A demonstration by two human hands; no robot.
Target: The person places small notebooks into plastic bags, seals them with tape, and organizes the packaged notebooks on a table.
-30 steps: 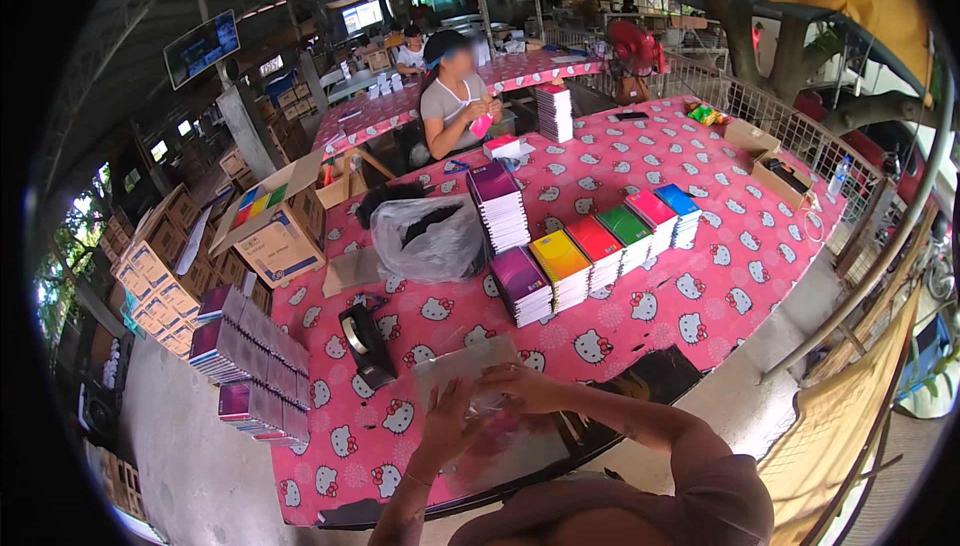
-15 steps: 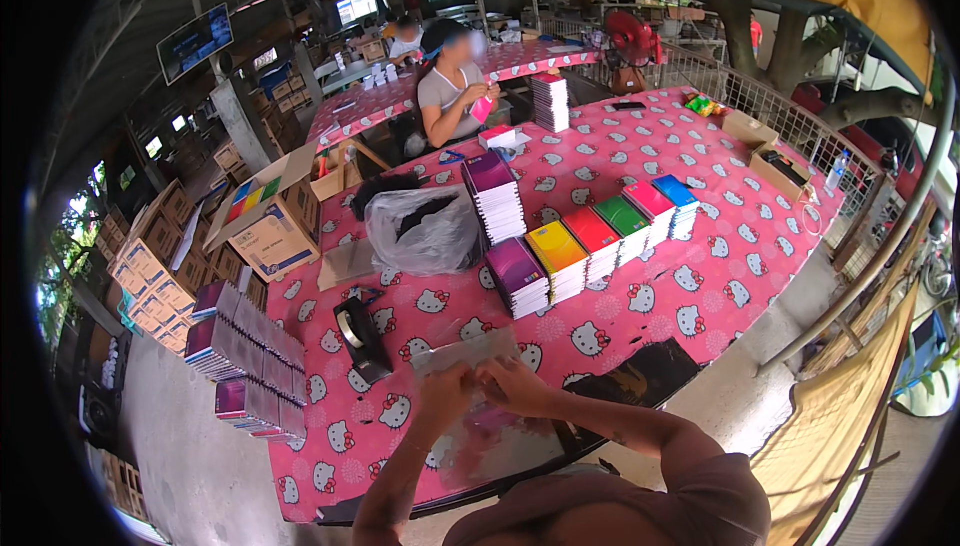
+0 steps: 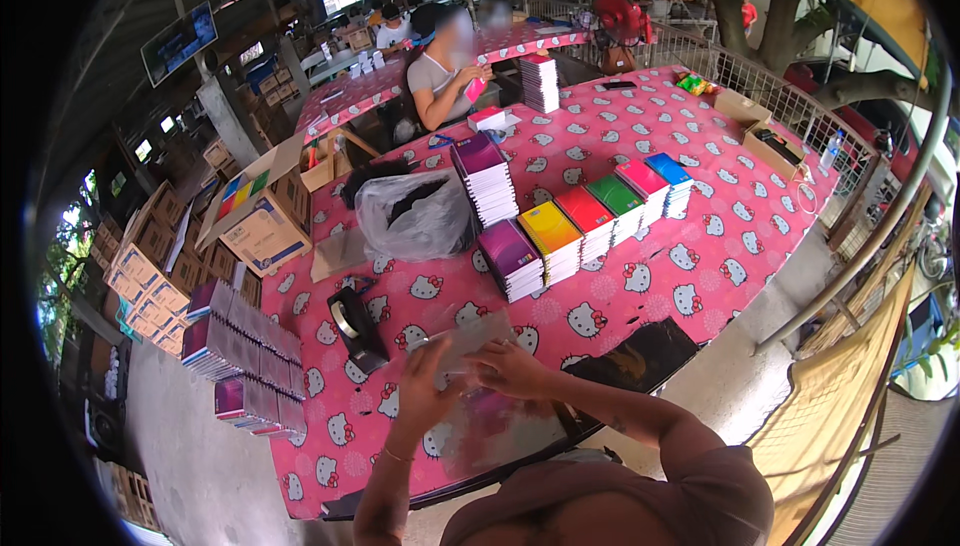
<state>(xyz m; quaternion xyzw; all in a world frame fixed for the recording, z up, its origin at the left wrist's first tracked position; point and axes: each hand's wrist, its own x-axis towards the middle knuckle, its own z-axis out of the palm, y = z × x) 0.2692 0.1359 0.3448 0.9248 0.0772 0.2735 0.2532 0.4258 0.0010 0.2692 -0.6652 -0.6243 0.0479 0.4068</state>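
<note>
Left hand (image 3: 428,386) and right hand (image 3: 510,368) pinch clear plastic (image 3: 478,334) near the table edge (image 3: 310,502), notebooks (image 3: 550,228) leaving room rightward.

The table (image 3: 735,256) is pink, patterned with white, red-bowed cat faces. Notebook covers (image 3: 583,210) are purple, yellow, red, green, pink and blue; plastic film (image 3: 474,332), clear; tape dispenser (image 3: 368,348), black.

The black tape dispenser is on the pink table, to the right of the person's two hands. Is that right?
Not quite: the head view shows the black tape dispenser to the left of the person's left hand and right hand, not to the right. It is on the pink table, as you said.
</note>
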